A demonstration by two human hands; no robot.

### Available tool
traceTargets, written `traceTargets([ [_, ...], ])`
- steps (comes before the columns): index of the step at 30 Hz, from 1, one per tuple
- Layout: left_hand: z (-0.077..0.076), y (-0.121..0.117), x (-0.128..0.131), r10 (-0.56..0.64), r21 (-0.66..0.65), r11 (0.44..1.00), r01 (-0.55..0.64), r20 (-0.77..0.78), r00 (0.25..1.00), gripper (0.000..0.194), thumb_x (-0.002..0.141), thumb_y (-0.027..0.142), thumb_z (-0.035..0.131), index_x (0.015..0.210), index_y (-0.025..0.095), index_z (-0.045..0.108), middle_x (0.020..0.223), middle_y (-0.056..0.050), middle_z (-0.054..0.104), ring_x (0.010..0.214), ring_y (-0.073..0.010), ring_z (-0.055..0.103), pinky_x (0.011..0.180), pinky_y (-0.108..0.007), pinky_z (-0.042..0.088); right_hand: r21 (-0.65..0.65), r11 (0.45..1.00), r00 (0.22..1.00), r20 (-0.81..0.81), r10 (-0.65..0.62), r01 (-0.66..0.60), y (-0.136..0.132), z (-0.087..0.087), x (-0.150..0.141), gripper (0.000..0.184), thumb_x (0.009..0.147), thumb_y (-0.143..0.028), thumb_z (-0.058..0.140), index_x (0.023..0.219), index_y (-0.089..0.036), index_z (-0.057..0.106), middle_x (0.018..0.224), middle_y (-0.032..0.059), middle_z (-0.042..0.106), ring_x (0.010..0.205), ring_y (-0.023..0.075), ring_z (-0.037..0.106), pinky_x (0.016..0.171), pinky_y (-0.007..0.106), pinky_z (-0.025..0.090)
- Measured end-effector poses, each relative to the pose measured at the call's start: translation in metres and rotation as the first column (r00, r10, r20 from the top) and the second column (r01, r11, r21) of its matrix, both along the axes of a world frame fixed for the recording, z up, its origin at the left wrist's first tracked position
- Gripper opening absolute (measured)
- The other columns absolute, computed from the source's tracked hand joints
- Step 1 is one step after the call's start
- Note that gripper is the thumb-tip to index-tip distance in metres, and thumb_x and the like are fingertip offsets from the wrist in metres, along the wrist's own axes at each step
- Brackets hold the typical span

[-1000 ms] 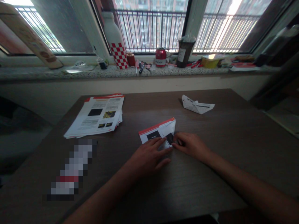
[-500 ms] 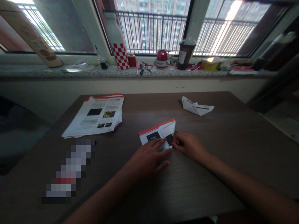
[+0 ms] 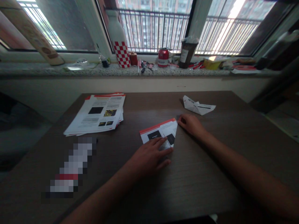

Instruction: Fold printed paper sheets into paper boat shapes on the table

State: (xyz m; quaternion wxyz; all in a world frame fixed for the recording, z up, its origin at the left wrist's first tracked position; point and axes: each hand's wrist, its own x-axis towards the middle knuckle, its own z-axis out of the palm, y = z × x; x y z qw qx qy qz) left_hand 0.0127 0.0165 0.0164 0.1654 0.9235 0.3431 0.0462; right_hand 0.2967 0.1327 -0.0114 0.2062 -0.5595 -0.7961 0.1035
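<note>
A folded sheet of printed paper (image 3: pixel 169 126), white with a red-orange upper edge and dark picture blocks, lies flat on the table. My left hand (image 3: pixel 151 155) rests on its lower part, fingers spread and pressing it down; the hand covers the paper's lower left. Just beyond the paper's upper right corner, my right hand (image 3: pixel 190 123) lies on the table with its fingers curled together. Its fingertips are beside the corner, and no paper shows between them. A folded paper boat (image 3: pixel 198 107) sits farther back on the right.
A stack of printed sheets (image 3: pixel 95 115) lies at the back left of the table (image 3: pixel 210 174). Nearer is a pixelated long object (image 3: pixel 73 168). On the windowsill stand a checkered bottle (image 3: pixel 121 53), a red can (image 3: pixel 163 57), a dark cup (image 3: pixel 187 54) and small clutter.
My right hand has slid away from me along the paper's right edge, from its lower right side to the upper right corner. The left hand stays on the paper. The view has shifted slightly.
</note>
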Motion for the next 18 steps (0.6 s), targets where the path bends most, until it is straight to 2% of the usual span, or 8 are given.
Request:
traceTargets([
  [4, -0.003, 0.0, 0.0, 0.001, 0.011, 1.0, -0.001, -0.004, 1.0, 0.047, 0.106, 0.049, 0.055, 0.151, 0.036, 0.053, 0.171, -0.009, 0.034, 0.149, -0.0399, 0.043, 0.113, -0.061, 0.046, 0.003, 1.0, 0.999, -0.035, -0.029, 0.029, 0.012, -0.005, 0.007, 0.011, 0.094, -0.025, 0.067, 0.085, -0.02, 0.067, 0.083, 0.0065, 0.072, 0.076, 0.0224, 0.063, 0.068, 0.032, 0.041],
  [8, -0.004, 0.001, 0.0, 0.002, 0.031, 1.0, -0.002, 0.0, 1.0, 0.045, 0.108, 0.047, 0.053, 0.151, 0.036, 0.053, 0.168, -0.01, 0.037, 0.148, -0.0392, 0.044, 0.113, -0.06, 0.047, 0.004, 0.999, 0.995, -0.094, -0.043, 0.044, 0.008, -0.006, 0.012, 0.012, 0.096, -0.028, 0.064, 0.086, -0.02, 0.067, 0.085, 0.0065, 0.073, 0.077, 0.0229, 0.065, 0.069, 0.033, 0.044],
  [13, -0.005, 0.002, 0.001, 0.0, 0.034, 0.999, 0.001, -0.012, 1.0, 0.045, 0.108, 0.045, 0.053, 0.152, 0.035, 0.053, 0.167, -0.011, 0.039, 0.148, -0.0394, 0.045, 0.113, -0.06, 0.047, 0.011, 1.0, 0.99, -0.138, -0.006, 0.008, -0.014, 0.0, 0.014, 0.009, 0.097, -0.029, 0.064, 0.094, -0.021, 0.068, 0.094, 0.0072, 0.071, 0.084, 0.0238, 0.065, 0.074, 0.036, 0.048],
  [18, -0.006, 0.001, 0.001, 0.003, 0.057, 0.998, -0.003, 0.002, 1.0, 0.045, 0.107, 0.045, 0.055, 0.151, 0.035, 0.054, 0.167, -0.011, 0.039, 0.148, -0.0382, 0.045, 0.114, -0.059, 0.047, -0.04, 0.99, 0.98, -0.151, 0.131, -0.138, -0.052, 0.009, 0.002, 0.007, 0.096, -0.03, 0.067, 0.095, -0.023, 0.068, 0.097, 0.006, 0.066, 0.084, 0.0225, 0.063, 0.074, 0.036, 0.051],
])
